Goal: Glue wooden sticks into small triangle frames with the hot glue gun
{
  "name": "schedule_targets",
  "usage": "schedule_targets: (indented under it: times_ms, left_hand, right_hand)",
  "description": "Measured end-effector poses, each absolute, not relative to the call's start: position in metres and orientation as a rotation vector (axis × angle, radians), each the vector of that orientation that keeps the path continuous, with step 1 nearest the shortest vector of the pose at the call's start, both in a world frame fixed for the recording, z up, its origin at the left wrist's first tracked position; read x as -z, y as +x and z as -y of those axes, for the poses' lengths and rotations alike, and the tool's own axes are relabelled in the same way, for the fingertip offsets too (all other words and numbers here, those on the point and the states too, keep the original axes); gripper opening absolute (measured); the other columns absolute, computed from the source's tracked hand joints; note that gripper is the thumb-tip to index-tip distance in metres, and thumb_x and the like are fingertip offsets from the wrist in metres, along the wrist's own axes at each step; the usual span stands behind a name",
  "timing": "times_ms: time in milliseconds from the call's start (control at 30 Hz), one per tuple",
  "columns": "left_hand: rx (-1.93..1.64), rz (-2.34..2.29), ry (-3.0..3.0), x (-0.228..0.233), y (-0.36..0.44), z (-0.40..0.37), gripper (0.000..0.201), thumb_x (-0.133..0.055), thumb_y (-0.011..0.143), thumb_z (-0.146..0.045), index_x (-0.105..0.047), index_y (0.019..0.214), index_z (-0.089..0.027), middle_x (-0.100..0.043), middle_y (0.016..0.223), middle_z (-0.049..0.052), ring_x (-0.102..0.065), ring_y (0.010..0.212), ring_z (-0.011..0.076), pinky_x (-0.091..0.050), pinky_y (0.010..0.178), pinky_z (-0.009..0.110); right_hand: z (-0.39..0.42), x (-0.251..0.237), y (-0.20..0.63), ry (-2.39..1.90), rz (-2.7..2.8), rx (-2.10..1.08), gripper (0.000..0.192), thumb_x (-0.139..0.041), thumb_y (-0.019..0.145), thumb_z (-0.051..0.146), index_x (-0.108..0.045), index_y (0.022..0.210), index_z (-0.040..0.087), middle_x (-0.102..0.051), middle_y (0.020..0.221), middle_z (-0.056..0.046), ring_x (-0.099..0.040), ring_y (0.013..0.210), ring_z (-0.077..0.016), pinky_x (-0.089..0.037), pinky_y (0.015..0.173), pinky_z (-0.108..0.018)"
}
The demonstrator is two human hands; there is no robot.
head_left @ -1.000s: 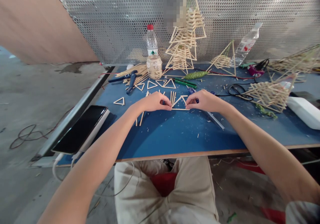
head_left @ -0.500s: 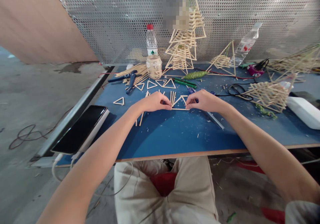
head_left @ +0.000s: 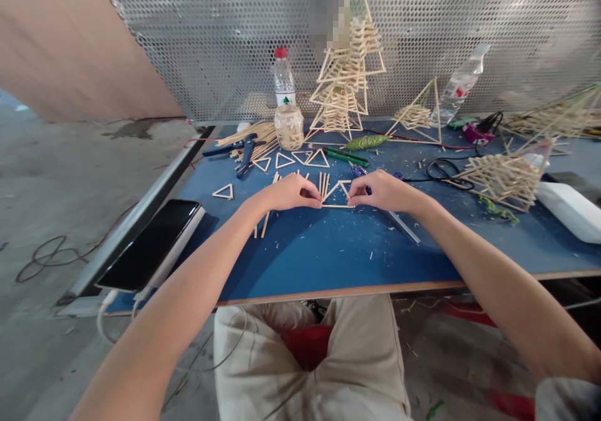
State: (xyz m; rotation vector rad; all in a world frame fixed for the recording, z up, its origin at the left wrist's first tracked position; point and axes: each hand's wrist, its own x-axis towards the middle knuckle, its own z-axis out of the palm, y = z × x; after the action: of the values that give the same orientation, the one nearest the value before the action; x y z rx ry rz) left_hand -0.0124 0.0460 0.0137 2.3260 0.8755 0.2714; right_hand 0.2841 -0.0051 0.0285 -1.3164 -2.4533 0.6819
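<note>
Head view: left hand [head_left: 290, 193] and right hand [head_left: 381, 190] pinch opposite near corners of stick triangle [head_left: 337, 197] lying flat on blue table [head_left: 328, 252], mid-table, fingertips pressed together on joints. Judged step: holding corners of triangle in place. Next move calls for steady, even pressure, no twisting. Loose sticks [head_left: 323, 181] just beyond; pliers [head_left: 239, 148] far left
</note>
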Motion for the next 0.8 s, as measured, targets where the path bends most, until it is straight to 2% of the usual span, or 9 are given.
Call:
schedule_targets:
  times_ms: [333, 500, 800]
  left_hand:
    - [-0.226, -0.877, 2.354, -0.0146, -0.0132, -0.0455, 0.032, -0.08, 0.094, -0.05, -0.089, 0.106, -0.021, -0.084, 0.102, 0.009, -0.068, 0.083, 0.0188, -0.049, 0.077, 0.032]
    - [-0.166, -0.883, 2.366, -0.0195, -0.0165, -0.0466, 0.032, -0.078, 0.094, -0.045, -0.09, 0.113, -0.022, -0.084, 0.102, 0.009, -0.068, 0.082, 0.0193, -0.048, 0.075, 0.032]
    - [-0.188, -0.856, 2.382, -0.0186, -0.015, -0.0471, 0.025, -0.075, 0.098, -0.043, -0.088, 0.108, -0.025, -0.085, 0.111, 0.007, -0.071, 0.092, 0.0207, -0.048, 0.082, 0.032]
  right_hand:
    - [0.0031, -0.0277, 0.2859, -1.294, 2.459, -0.687, 0.024, -0.076, 0.094, 0.047, -0.083, 0.09, 0.024, -0.084, 0.087, -0.004, -0.07, 0.077, -0.0218, -0.045, 0.076, -0.036]
    - [0.0041, -0.0291, 0.286, -1.286, 2.472, -0.705, 0.026, -0.075, 0.096, 0.048, -0.084, 0.092, 0.024, -0.085, 0.089, -0.005, -0.071, 0.077, -0.0219, -0.046, 0.075, -0.035]
    - [0.001, -0.0248, 0.2886, -1.268, 2.472, -0.692, 0.027, -0.076, 0.095, 0.049, -0.084, 0.093, 0.023, -0.084, 0.088, -0.005, -0.07, 0.075, -0.0211, -0.047, 0.074, -0.035]
